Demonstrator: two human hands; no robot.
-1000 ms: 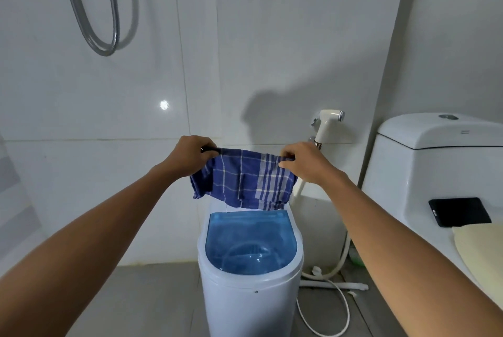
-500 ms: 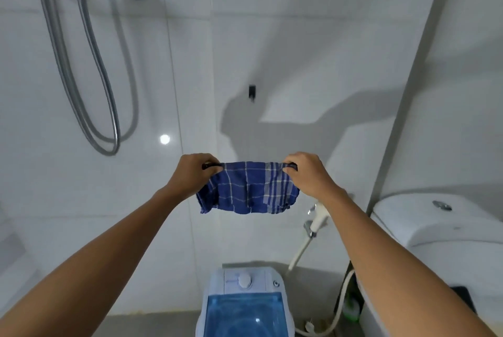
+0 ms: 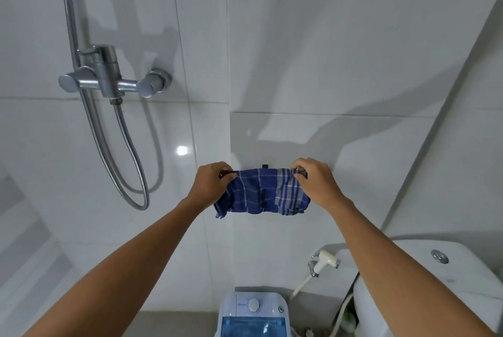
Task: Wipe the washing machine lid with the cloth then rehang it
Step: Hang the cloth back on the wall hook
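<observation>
A blue checked cloth (image 3: 261, 195) is stretched between both hands up against the white tiled wall. My left hand (image 3: 209, 182) pinches its upper left corner and my right hand (image 3: 317, 181) pinches its upper right corner. A small dark wall hook (image 3: 264, 166) peeks out just above the cloth's top edge, mostly hidden behind it. Far below, at the frame's bottom edge, stands the small white washing machine (image 3: 253, 306) with its translucent blue lid (image 3: 253, 327) closed.
A chrome shower mixer (image 3: 109, 80) with a looping hose (image 3: 130, 168) hangs on the wall to the left. At the lower right are a white toilet tank (image 3: 424, 266) and a bidet sprayer (image 3: 324, 259) with a white hose.
Both hands have raised the cloth up the wall from just above the washing machine to the level of the hook. The view has tilted upward with them.
</observation>
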